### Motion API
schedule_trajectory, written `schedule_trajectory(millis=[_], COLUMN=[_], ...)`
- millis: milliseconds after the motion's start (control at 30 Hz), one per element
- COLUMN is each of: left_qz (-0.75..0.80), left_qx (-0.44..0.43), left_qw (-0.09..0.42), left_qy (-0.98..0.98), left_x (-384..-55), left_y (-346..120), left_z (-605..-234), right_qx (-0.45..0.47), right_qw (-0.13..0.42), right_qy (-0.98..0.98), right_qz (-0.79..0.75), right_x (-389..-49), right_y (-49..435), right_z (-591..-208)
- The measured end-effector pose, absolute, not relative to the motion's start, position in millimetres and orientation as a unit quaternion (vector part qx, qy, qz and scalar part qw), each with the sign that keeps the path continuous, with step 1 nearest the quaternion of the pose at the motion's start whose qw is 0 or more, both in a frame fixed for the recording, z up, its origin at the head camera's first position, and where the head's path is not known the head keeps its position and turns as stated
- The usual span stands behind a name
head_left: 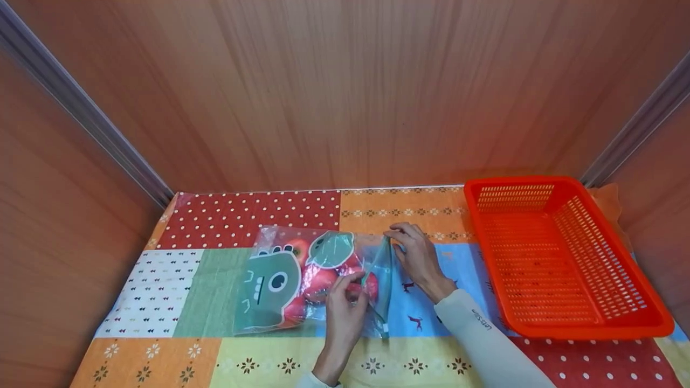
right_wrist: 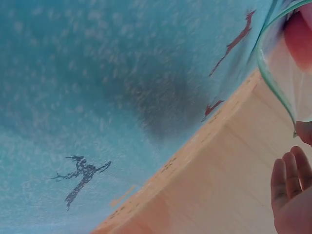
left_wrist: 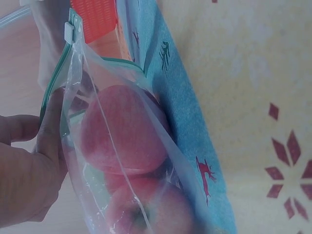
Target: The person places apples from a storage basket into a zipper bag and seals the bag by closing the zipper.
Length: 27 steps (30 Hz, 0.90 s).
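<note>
A clear slider zip bag printed with a green cartoon creature lies on the cloth, its mouth facing right. Several red apples fill it, seen through the plastic. My left hand pinches the upper layer of the bag's mouth; in the left wrist view its thumb and finger meet at the green zip edge. With its fingertips my right hand pinches the far corner of the mouth, the other fingers loosely extended. The white slider sits at the near end of the zip. The mouth gapes between both hands.
To the right stands an orange-red plastic basket with slotted walls. A patchwork-patterned cloth covers the table. Wood-grain panels rise behind and at both sides.
</note>
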<state>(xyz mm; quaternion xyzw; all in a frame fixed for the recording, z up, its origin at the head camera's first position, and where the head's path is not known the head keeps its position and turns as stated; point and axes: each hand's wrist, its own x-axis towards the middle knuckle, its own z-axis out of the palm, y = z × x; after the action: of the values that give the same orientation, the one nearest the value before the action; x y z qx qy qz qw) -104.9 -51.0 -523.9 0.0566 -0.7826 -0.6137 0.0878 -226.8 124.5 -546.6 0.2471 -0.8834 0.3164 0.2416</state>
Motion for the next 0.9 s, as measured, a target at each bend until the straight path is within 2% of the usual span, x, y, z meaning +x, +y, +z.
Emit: schedule_trajectory(millis=[400, 900], left_qz=[-0.617, -0.62], left_qx=[0.052, 0.035], left_qw=[0.086, 0.08], left_qy=[-0.78, -0.78], left_x=[-104, -102], left_y=[-53, -53], left_z=[-523, -522], right_qx=[0.268, 0.307], right_qw=[0.24, 0.275], right_qy=[-0.883, -0.861], right_qz=[0.301, 0.298], right_x=[-239, -251], right_y=[125, 126], right_z=[-551, -556])
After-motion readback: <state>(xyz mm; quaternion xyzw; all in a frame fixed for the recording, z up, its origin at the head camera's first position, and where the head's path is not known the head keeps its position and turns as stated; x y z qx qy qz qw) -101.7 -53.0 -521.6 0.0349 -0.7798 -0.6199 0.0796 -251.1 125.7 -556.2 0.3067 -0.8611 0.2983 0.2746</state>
